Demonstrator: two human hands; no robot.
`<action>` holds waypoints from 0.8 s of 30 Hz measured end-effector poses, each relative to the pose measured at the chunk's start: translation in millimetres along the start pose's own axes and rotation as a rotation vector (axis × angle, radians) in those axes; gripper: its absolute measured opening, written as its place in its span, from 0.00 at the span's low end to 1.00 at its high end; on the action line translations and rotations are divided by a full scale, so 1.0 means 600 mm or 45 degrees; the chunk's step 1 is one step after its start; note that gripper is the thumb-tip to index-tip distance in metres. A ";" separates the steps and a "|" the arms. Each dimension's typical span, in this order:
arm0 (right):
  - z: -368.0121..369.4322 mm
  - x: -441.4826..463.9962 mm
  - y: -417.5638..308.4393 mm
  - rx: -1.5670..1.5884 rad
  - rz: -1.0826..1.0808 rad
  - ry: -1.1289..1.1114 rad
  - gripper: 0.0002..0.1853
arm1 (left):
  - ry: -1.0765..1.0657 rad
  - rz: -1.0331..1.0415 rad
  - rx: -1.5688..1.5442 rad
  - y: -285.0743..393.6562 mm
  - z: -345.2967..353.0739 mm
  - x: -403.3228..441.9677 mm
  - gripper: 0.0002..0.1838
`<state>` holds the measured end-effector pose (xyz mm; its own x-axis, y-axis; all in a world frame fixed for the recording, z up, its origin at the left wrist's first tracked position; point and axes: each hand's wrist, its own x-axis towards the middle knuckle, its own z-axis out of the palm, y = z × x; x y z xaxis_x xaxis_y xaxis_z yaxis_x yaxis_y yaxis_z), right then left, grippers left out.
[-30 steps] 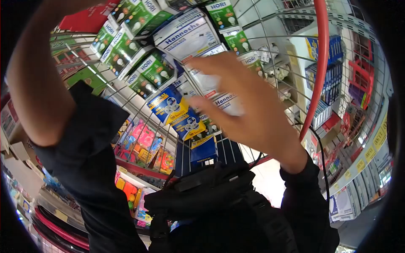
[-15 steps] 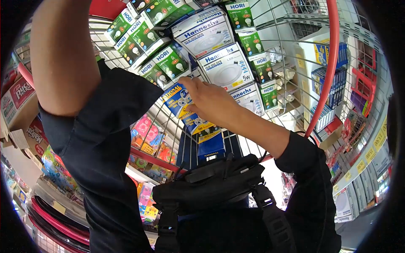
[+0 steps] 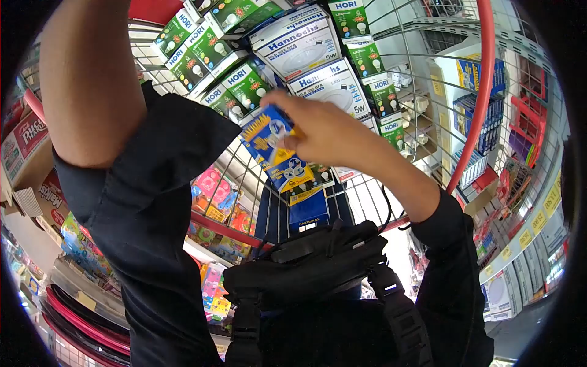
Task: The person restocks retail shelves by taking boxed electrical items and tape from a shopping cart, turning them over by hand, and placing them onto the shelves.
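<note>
My right hand point(image 3: 315, 129) is closed on a small blue-and-yellow National box of electrical tape point(image 3: 264, 136), with the fingers at its top edge and the thumb at its right side. The box is held tilted over the near part of the cart. Just below it lies a similar blue-and-yellow box point(image 3: 287, 174). Beyond my hand are white Hannochs light boxes point(image 3: 296, 46) and green Hori bulb boxes point(image 3: 247, 88). My left forearm point(image 3: 88, 85) rises past the top edge of the view, so the left hand is hidden.
A wire shopping cart with a red rail point(image 3: 483, 92) surrounds the boxes. At right, a shelf carries more blue boxes point(image 3: 480, 125). Colourful packaged goods point(image 3: 217, 189) stand to the left. A black bag point(image 3: 306, 263) hangs at my front.
My right hand has shifted slightly upward and right. The tape box has turned in its grip, and less of the Hannochs boxes shows behind the hand. My left arm stays raised.
</note>
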<state>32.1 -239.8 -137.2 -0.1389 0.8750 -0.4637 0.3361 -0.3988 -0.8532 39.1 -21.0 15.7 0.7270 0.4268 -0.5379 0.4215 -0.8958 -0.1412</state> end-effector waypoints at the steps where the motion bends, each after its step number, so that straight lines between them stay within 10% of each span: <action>1: -0.019 0.001 -0.012 0.177 0.032 0.095 0.35 | -0.021 0.051 0.012 -0.005 -0.002 0.001 0.24; 9: -0.154 -0.008 -0.048 0.869 -0.046 0.744 0.31 | -0.286 0.085 -0.364 -0.007 -0.033 0.021 0.22; 11: -0.150 -0.003 -0.023 0.761 -0.197 0.774 0.34 | -0.038 0.275 -0.295 -0.001 -0.013 0.004 0.24; 17: -0.157 -0.013 -0.041 0.642 -0.218 0.850 0.33 | -0.446 0.251 -0.361 0.003 -0.049 0.025 0.24; 24: -0.155 0.006 0.006 -0.365 -0.427 1.309 0.20 | -0.368 0.414 -0.754 -0.060 0.047 0.063 0.10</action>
<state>119.7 -212.8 -119.8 0.5288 0.7901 0.3101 0.6468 -0.1385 -0.7500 35.8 23.8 -23.1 0.7276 0.0278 -0.6855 0.4904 -0.7197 0.4914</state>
